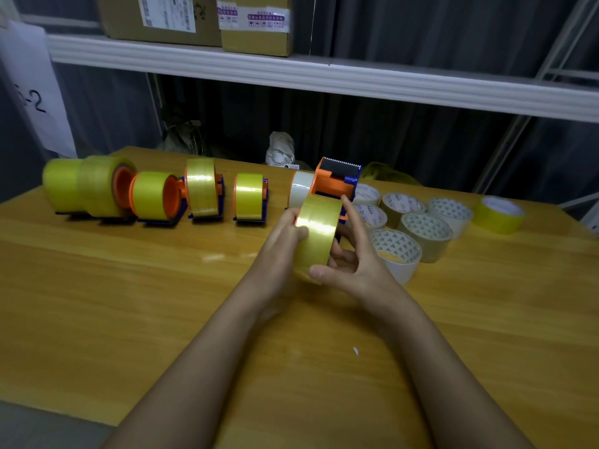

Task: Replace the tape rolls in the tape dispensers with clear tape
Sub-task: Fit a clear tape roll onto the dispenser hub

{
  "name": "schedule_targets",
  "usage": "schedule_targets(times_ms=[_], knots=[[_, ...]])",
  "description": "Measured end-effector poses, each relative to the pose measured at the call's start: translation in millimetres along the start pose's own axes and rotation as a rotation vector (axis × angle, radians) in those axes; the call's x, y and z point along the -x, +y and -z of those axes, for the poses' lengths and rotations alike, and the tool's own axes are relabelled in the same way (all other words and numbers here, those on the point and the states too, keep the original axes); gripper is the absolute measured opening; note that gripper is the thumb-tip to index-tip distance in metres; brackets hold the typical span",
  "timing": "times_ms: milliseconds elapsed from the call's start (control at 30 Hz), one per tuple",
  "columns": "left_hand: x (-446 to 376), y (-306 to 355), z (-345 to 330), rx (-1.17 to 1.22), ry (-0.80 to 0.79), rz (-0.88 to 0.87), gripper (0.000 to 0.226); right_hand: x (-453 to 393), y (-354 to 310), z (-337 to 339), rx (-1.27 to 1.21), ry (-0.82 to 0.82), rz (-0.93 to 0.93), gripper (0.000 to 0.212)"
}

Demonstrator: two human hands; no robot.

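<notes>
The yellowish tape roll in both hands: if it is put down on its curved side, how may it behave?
The tape roll would probably roll on the smooth table, since its outer face is round. Its glossy surface may slip in a loose grip. It looks stiff, a thick winding.

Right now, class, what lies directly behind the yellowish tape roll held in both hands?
Behind the yellowish tape roll stands an orange and blue tape dispenser with a whitish roll at its left. The held roll covers the dispenser's lower part, so its base cannot be seen.
</notes>
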State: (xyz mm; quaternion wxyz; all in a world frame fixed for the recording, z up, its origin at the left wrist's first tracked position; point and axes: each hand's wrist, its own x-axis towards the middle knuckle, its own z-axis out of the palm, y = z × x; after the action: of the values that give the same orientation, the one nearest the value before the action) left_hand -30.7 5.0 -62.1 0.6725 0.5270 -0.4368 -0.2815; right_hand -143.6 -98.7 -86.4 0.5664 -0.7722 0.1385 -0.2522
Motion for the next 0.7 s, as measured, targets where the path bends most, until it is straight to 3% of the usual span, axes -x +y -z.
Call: schedule_targets(times_ms=[300, 400, 700], knots=[[0.2, -5.6, 3.4, -0.046, -0.053, -0.025, 0.052, 1.6, -2.3, -1.1, 0.049, 0.051, -0.058, 0.099], [2.1, -5.0, 1.3, -0.026, -0.099, -0.061, 0.04, 0.0, -5.4, -2.6, -0.026, 0.059, -0.101, 0.085], [6.3, -0.2, -2.8, -0.014, -0.097, -0.082, 0.033, -0.9, -7.1, -5.2, -0.114, 0.099, -0.145, 0.087]])
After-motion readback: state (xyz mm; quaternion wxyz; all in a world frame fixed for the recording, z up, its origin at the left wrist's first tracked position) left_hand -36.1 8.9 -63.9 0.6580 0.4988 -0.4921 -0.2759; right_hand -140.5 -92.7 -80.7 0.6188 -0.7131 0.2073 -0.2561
